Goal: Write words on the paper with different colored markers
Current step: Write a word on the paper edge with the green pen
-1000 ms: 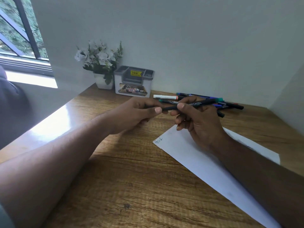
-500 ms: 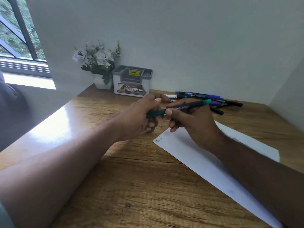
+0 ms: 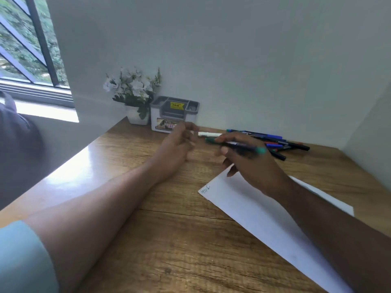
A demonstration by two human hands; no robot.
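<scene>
We see the right hand (image 3: pixel 254 163) closed on a green marker (image 3: pixel 237 144), its grip around the barrel, cap end pointing left and the teal tail sticking out to the right. Half a second ago both hands met on this marker; now the left hand (image 3: pixel 177 144) has let go and drawn off to the left, fingers loosely curled. We cannot tell whether it has hold of anything, since it is blurred. The marker now lies nearly level above the counter (image 3: pixel 169 240), where earlier it tilted. The paper (image 3: pixel 264 212) lies under the right wrist as before, a small green word (image 3: pixel 205 190) at its near-left corner. The other markers (image 3: pixel 275 142) still lie in a pile by the wall, just behind the right hand
</scene>
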